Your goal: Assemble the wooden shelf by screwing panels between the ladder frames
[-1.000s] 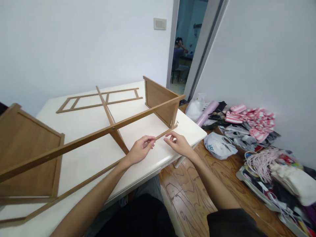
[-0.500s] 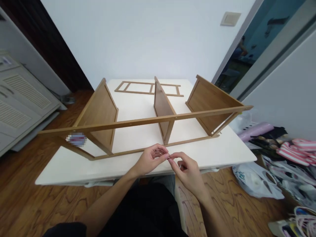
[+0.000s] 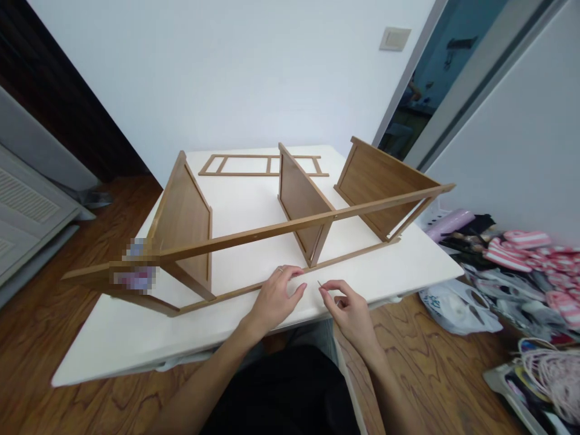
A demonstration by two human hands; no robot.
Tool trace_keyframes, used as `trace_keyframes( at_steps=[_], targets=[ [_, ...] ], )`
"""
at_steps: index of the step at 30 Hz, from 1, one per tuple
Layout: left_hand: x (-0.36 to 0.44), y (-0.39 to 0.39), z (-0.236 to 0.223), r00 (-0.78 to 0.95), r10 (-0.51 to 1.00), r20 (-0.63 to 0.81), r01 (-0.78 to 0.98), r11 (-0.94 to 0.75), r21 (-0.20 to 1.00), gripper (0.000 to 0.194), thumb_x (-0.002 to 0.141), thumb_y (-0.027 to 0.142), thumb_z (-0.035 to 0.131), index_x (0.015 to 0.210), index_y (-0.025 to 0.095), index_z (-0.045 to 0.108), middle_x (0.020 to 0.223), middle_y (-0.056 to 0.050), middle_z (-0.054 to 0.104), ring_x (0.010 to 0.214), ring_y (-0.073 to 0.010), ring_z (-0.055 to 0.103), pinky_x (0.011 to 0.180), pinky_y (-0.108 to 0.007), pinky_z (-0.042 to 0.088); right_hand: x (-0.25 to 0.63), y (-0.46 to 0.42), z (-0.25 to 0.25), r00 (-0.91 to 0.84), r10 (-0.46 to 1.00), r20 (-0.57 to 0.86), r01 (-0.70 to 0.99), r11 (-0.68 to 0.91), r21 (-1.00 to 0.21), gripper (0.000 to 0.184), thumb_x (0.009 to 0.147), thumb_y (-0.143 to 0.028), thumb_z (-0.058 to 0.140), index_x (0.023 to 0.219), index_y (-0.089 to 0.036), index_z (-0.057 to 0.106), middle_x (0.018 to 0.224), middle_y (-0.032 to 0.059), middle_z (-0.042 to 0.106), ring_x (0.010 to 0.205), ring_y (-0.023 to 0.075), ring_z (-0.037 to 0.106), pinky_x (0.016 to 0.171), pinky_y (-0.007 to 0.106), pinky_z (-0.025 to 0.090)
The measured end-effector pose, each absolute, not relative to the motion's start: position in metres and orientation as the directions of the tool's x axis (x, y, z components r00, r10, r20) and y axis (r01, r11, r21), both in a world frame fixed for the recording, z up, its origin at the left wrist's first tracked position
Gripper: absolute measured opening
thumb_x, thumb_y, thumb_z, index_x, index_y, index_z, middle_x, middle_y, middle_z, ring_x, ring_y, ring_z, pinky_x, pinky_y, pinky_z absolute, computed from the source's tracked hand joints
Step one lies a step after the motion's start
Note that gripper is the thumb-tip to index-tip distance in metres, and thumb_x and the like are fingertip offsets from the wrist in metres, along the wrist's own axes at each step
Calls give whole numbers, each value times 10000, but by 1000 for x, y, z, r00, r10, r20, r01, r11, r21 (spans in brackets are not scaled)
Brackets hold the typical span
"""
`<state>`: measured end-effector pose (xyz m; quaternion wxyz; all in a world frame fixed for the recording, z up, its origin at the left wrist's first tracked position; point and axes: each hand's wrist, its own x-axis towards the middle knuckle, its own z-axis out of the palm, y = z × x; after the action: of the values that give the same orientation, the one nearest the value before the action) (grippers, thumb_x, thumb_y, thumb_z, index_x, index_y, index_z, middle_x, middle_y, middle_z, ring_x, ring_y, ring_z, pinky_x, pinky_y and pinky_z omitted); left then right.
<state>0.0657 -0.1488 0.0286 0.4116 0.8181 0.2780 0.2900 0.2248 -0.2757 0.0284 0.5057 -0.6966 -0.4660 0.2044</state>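
Observation:
In front of me a wooden shelf frame (image 3: pixel 254 237) lies on its side on the white table (image 3: pixel 362 281), with three panels standing between its rails. My left hand (image 3: pixel 276 297) is beside the lower rail below the middle panel (image 3: pixel 301 199), thumb and fingers apart and holding nothing. To its right, over the table's front edge, my right hand (image 3: pixel 348 308) pinches a small thin screw-like piece (image 3: pixel 319 283) between thumb and forefinger. The piece's tip points up and left; its exact kind is too small to make out.
A flat ladder-like wooden frame (image 3: pixel 267 174) lies at the back of the table near the wall. On the right floor are a white plastic bag (image 3: pixel 457 308), striped cloth (image 3: pixel 516 251) and a box of cords (image 3: pixel 539 374). A cabinet (image 3: pixel 31 205) stands left.
My hands, which met at the fingertips around something tiny, have come apart. The small piece is in my right hand, and my left hand has opened. The view has shifted slightly.

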Motion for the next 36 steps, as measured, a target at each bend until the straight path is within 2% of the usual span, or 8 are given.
trace_keyframes(
  at_steps=[2, 4, 8, 13, 18, 24, 33, 36],
  targets=[
    [66, -138, 31, 708, 655, 264, 267, -594, 759, 226, 954, 292, 625, 1164, 210, 619, 1147, -91, 704, 1129, -250, 649, 1029, -472, 544, 231, -272, 26, 488, 854, 183, 454, -69, -888, 288, 940, -535, 639, 1021, -265, 695, 980, 56, 747, 466, 114, 457, 429, 291, 364],
    [70, -126, 34, 751, 610, 252, 303, -658, 689, 213, 969, 296, 597, 1165, 217, 625, 1114, -79, 714, 1060, -237, 674, 978, -425, 560, 239, -268, 24, 485, 857, 176, 472, -87, -877, 310, 938, -546, 639, 1056, -265, 701, 997, 61, 755, 505, 128, 505, 458, 289, 401],
    [87, -97, 39, 815, 550, 183, 366, -734, 573, 179, 994, 248, 521, 1107, 211, 655, 1007, -71, 752, 884, -224, 720, 811, -345, 564, 252, -260, 19, 452, 878, 159, 525, -117, -843, 275, 945, -528, 627, 977, -268, 709, 967, 42, 760, 519, 137, 507, 506, 303, 437],
    [107, -75, 48, 890, 442, 112, 349, -819, 456, 104, 941, 221, 605, 994, 213, 694, 925, -61, 772, 837, -258, 738, 682, -312, 509, 262, -255, 17, 365, 920, 147, 605, -114, -788, 174, 960, -422, 605, 965, -285, 712, 935, 11, 764, 522, 145, 503, 552, 316, 457],
    [113, -72, 55, 955, 282, 87, 235, -905, 354, 108, 966, 212, 608, 965, 242, 712, 927, -35, 774, 829, -231, 746, 661, -278, 477, 269, -248, 15, 326, 934, 143, 651, -112, -751, 156, 969, -395, 592, 967, -295, 713, 917, -3, 772, 522, 147, 530, 552, 311, 473],
    [116, -68, 45, 974, 221, 46, 202, -944, 262, 116, 990, 231, 604, 1018, 230, 717, 949, -68, 759, 772, -232, 748, 655, -291, 496, 267, -243, 9, 330, 932, 149, 679, -125, -723, 153, 989, -361, 595, 988, -286, 728, 906, -6, 781, 549, 143, 577, 565, 294, 500],
    [119, -64, 54, 985, 115, -127, 131, -983, 131, 194, 1049, 270, 501, 1137, 213, 664, 1124, -89, 718, 916, -262, 755, 756, -363, 594, 265, -252, 1, 307, 926, 220, 710, -69, -701, 156, 1027, -256, 552, 1076, -238, 699, 1018, 11, 772, 786, 140, 700, 653, 243, 525],
    [119, -64, 51, 988, 104, -115, 121, -980, 157, 213, 1048, 249, 502, 1192, 224, 658, 1163, -82, 717, 967, -256, 751, 806, -369, 609, 265, -254, -1, 285, 926, 247, 722, -38, -690, 146, 1032, -226, 551, 1106, -240, 676, 1054, 7, 760, 848, 135, 711, 666, 229, 520]
  ],
)
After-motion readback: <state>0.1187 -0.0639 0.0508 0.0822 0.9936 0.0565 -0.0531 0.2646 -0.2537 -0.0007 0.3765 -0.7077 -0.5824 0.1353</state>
